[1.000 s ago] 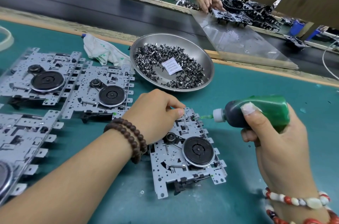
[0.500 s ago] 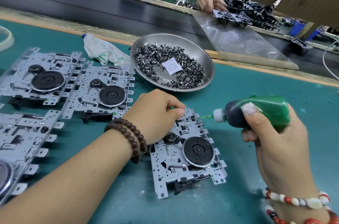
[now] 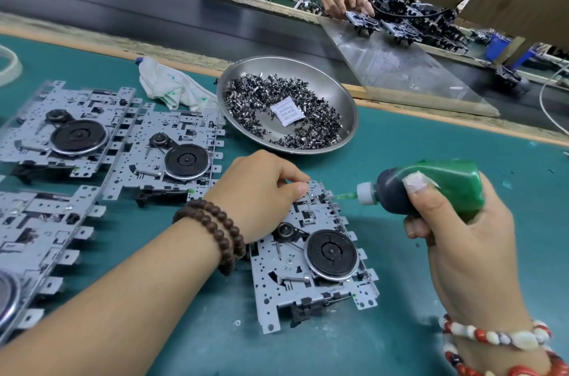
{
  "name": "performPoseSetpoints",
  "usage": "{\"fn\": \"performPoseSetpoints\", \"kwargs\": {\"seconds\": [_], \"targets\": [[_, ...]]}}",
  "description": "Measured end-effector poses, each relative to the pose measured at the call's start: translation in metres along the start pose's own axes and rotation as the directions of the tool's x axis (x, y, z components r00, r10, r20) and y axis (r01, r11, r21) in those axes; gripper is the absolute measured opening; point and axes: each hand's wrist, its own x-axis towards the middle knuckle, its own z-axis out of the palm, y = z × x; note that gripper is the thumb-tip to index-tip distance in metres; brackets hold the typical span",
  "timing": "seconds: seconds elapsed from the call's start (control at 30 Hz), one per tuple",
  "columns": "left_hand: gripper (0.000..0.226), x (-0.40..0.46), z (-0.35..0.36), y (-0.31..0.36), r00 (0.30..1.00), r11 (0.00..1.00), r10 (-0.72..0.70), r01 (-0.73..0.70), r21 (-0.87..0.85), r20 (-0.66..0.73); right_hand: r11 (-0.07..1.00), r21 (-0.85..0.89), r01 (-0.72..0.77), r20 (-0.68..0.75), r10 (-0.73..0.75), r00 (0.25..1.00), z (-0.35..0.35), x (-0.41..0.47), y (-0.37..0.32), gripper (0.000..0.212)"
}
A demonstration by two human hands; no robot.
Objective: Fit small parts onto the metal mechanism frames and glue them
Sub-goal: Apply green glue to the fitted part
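Green glue bottle (image 3: 431, 188), gripped by the right hand (image 3: 462, 240) at four o'clock, aimed its nozzle at the metal frame (image 3: 311, 258)'s top edge, where the left hand (image 3: 261, 191) pinched something; bowl of parts (image 3: 288, 104) at twelve.

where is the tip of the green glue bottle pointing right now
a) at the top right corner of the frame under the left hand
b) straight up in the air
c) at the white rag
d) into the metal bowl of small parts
a: the right hand holds the glue bottle on its side, its tip at the top right corner of the metal frame that the left hand steadies, not toward the bowl.
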Motion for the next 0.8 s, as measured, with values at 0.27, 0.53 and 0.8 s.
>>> {"fn": "performPoseSetpoints", "kwargs": {"seconds": [0.27, 0.53, 0.8], "targets": [[0.02, -0.0014, -0.0005, 0.0008, 1.0, 1.0, 0.002, -0.002, 0.021, -0.005, 0.999, 0.036, 0.008, -0.021, -0.007, 1.0, -0.0008, -0.0006, 0.0015, 0.016], [0.02, -0.0014, -0.0008, 0.0005, 1.0, 1.0, 0.014, -0.014, 0.015, 0.005, 0.998, 0.061, 0.008, -0.019, -0.007, 1.0, -0.0007, -0.0001, 0.0001, 0.018], [0.02, -0.0003, -0.0008, 0.0, 1.0, 1.0, 0.006, -0.006, 0.022, 0.004, 0.999, 0.049, -0.004, -0.002, 0.004, 1.0, 0.0012, -0.0007, -0.002, 0.031]]}}
